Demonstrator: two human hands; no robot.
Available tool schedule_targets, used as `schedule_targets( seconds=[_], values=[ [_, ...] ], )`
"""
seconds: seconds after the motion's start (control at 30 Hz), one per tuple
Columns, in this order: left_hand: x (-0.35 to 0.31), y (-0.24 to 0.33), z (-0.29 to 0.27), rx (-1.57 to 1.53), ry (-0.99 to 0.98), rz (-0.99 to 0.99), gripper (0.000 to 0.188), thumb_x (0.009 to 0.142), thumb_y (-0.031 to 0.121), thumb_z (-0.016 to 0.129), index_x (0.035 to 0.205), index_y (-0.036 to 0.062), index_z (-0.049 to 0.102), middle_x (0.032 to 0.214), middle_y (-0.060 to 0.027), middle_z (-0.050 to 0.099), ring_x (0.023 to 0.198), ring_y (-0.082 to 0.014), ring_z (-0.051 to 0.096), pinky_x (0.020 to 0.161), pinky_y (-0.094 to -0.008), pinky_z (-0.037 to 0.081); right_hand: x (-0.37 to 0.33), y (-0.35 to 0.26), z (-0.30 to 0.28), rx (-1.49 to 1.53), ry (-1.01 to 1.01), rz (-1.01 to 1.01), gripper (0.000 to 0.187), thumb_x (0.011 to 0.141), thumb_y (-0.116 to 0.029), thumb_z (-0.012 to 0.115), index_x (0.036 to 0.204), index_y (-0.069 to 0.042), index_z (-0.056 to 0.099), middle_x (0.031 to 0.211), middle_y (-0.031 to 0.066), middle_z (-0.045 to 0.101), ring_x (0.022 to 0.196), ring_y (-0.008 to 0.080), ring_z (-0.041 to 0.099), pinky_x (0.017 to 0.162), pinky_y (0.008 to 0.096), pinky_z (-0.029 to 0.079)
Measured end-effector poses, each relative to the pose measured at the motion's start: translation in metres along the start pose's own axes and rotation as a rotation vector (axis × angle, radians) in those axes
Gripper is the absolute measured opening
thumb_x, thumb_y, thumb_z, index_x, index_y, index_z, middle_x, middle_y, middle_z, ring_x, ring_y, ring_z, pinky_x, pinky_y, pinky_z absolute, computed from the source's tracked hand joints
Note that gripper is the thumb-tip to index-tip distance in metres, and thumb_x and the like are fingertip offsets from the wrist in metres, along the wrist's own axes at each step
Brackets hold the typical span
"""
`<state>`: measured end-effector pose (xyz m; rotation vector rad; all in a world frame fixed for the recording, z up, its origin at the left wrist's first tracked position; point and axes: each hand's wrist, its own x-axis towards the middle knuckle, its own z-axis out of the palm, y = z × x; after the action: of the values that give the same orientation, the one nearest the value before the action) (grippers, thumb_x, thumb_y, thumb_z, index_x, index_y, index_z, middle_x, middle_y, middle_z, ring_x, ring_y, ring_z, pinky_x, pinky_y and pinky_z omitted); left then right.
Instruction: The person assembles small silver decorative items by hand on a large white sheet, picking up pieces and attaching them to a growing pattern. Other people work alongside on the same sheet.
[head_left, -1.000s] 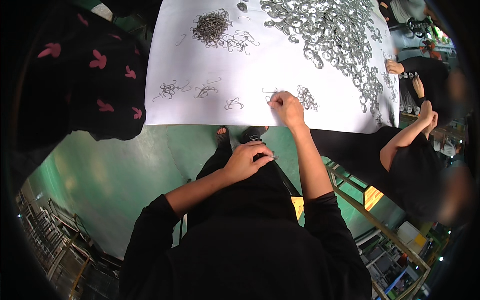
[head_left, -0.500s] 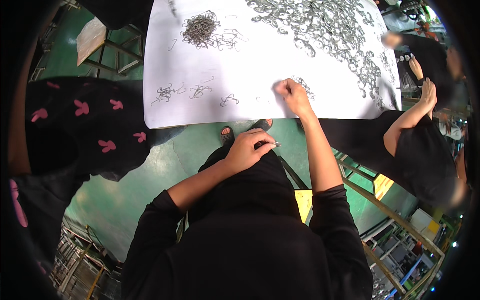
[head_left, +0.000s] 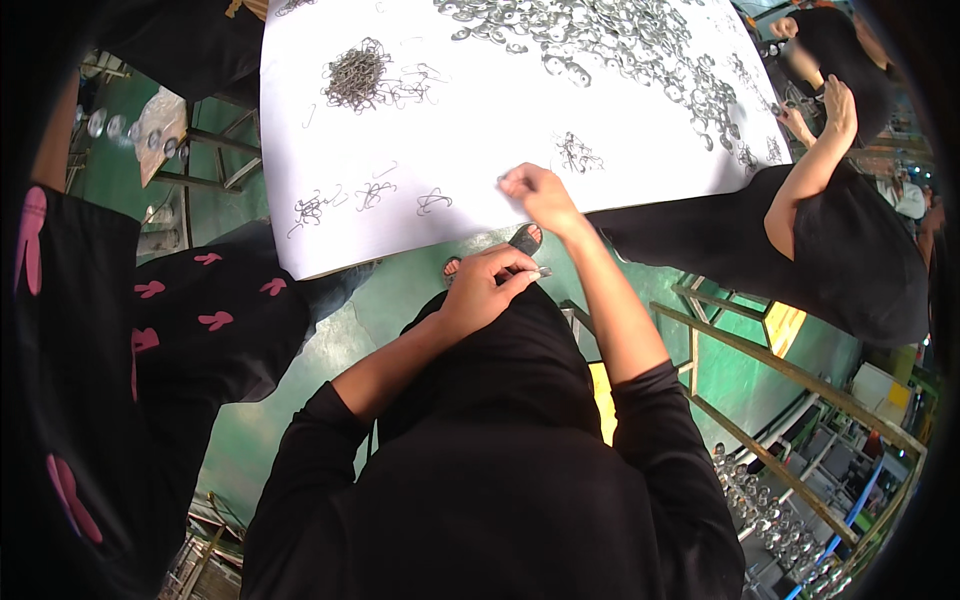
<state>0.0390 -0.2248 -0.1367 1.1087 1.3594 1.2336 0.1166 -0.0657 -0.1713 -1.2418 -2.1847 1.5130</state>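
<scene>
My left hand is held over my lap, just off the table's near edge. Its thumb and fingers pinch a small metal piece, too small to name. Above the white tabletop, close to the same edge, my right hand has its fingers drawn together. Whatever they hold, if anything, is hidden. Beyond that hand lies a small heap of wire hooks. To its left a few hooks are grouped, with further small clusters along the edge.
A dense pile of wire hooks sits farther back at left. Many flat metal pieces with holes spread over the far right. People in dark clothes stand at the left and right. Metal frames stand at lower right.
My right hand has moved left, away from the small hook heap. The left hand keeps its pinch on the metal piece. The whole view has shifted and tilted slightly.
</scene>
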Motion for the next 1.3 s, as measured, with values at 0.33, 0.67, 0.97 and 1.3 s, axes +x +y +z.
schedule_targets(
  seconds=[0.33,0.67,0.97,1.3],
  values=[
    [0.007,0.003,0.006,-0.021,-0.019,0.027,0.008,0.083,-0.002,0.064,0.091,-0.0016,0.065,0.087,-0.005,0.064,0.074,-0.0084,0.06,0.064,-0.0216,0.049,-0.112,-0.041,-0.059,0.722,0.188,0.189,0.014,0.089,-0.016,0.062,0.085,-0.003,0.059,0.08,0.0042,0.063,0.071,0.0088,0.058,0.056,0.0207,0.041],
    [0.015,0.016,0.01,0.034,-0.012,0.066,0.008,0.082,-0.001,0.065,0.09,0.0008,0.065,0.085,-0.0051,0.065,0.074,-0.0096,0.061,0.065,-0.023,0.05,-0.153,-0.041,-0.027,0.84,0.523,0.234,0.01,0.082,-0.005,0.068,0.083,0.0,0.06,0.078,0.0099,0.066,0.067,0.013,0.065,0.057,0.0217,0.053],
    [0.027,0.019,0.02,0.049,0.046,0.104,0.01,0.079,-0.003,0.067,0.089,-0.0007,0.066,0.082,-0.0074,0.064,0.069,-0.0117,0.061,0.062,-0.0237,0.049,-0.147,-0.036,-0.019,0.937,0.704,0.163,0.016,0.082,0.0,0.067,0.089,-0.002,0.053,0.077,0.0098,0.064,0.064,0.0154,0.065,0.057,0.0242,0.056],
    [0.047,0.02,0.039,0.095,0.01,0.132,0.013,0.077,-0.004,0.068,0.089,-0.0004,0.066,0.082,-0.0077,0.064,0.07,-0.0123,0.061,0.063,-0.0234,0.048,-0.138,-0.03,-0.039,0.904,0.806,0.103,0.02,0.084,0.005,0.063,0.089,-0.002,0.045,0.076,0.0094,0.062,0.066,0.0143,0.065,0.06,0.024,0.055]
  ],
)
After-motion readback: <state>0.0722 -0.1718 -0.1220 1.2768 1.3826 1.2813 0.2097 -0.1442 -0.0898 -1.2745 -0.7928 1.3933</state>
